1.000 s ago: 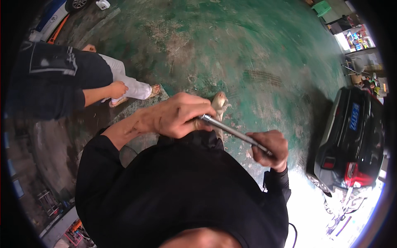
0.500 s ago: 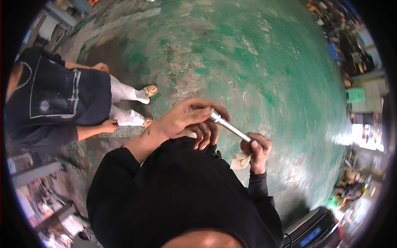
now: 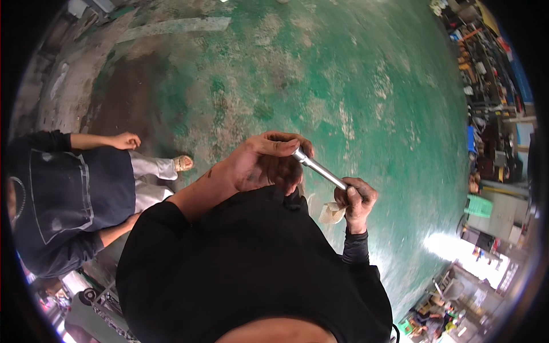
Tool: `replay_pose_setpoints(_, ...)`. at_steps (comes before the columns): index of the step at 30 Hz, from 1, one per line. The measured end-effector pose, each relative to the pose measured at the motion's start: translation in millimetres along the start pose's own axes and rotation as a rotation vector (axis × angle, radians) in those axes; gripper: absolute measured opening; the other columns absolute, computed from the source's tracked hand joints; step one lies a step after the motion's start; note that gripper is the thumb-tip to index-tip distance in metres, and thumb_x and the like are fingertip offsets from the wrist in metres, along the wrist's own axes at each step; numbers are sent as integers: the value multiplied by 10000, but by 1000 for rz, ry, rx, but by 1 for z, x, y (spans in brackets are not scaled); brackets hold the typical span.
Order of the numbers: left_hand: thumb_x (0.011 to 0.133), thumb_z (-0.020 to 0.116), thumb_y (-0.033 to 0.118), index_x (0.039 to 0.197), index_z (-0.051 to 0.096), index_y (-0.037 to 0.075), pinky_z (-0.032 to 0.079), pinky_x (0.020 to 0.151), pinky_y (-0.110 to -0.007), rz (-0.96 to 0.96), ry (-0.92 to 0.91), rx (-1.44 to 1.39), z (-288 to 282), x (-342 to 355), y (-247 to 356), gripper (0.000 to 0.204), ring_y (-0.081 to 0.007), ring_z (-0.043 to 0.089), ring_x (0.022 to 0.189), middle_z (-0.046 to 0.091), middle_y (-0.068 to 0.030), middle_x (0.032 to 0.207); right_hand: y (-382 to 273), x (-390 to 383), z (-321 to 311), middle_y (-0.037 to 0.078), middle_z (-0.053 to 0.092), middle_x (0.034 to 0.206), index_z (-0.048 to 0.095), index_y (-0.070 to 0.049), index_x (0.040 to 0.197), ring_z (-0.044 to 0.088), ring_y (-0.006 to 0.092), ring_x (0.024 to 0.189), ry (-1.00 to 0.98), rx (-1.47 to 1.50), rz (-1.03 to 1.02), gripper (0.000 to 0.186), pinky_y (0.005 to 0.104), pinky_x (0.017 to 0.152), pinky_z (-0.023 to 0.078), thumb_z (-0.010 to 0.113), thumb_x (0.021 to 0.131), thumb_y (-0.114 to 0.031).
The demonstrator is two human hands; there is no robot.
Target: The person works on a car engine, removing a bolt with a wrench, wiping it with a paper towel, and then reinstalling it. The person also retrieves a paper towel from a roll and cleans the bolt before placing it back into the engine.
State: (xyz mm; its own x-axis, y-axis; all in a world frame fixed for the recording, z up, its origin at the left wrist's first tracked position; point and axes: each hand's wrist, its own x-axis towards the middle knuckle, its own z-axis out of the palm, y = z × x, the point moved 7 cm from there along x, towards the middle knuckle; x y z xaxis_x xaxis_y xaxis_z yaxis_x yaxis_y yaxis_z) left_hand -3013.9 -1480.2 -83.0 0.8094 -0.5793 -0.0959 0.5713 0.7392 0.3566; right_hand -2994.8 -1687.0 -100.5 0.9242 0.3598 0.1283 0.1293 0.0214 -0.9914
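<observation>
Holding a silver metal rod (image 3: 322, 170) slantwise in front of the black shirt (image 3: 251, 251), above the green floor (image 3: 257, 86). Pinching its left end between thumb and forefinger of the left hand (image 3: 257, 164); gripping its right end with curled fingers of the right hand (image 3: 358, 200). Holding there also a pale scrap (image 3: 333, 213), perhaps of cloth or of paper

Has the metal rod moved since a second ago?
Yes: the metal rod has turned counterclockwise, seen from above; its right end now points much nearer the green container.
</observation>
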Motion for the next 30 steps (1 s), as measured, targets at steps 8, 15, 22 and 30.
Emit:
replay_pose_setpoints(8,1004,335,469,1202,546,12,470,541,-303,184,217,116,-73,237,222,541,-181,596,609,631,-91,746,82,327,-65,39,477,573,574,155,995,407,100,465,-48,324,215,443,257,440,323,601,931,-282)
replay_pose_setpoints(15,966,487,422,1112,578,33,450,559,-296,423,463,-82,-102,403,437,425,-185,575,620,613,-68,727,67,638,-97,1,460,608,590,92,1022,390,67,512,-292,102,235,286,230,466,308,551,949,-181)
replay_pose_setpoints(22,966,353,569,1285,478,19,456,632,-315,579,331,201,-195,554,620,648,-183,598,744,626,-89,828,127,889,-104,-2,446,650,572,63,1016,391,75,559,-546,325,410,283,232,508,328,513,977,-211)
replay_pose_setpoints(30,960,560,245,1115,604,-16,486,800,-311,384,407,772,-286,835,828,307,-153,603,900,648,-86,998,188,1210,-164,10,527,757,546,63,1115,457,66,642,-471,73,367,268,224,565,390,530,975,-166)
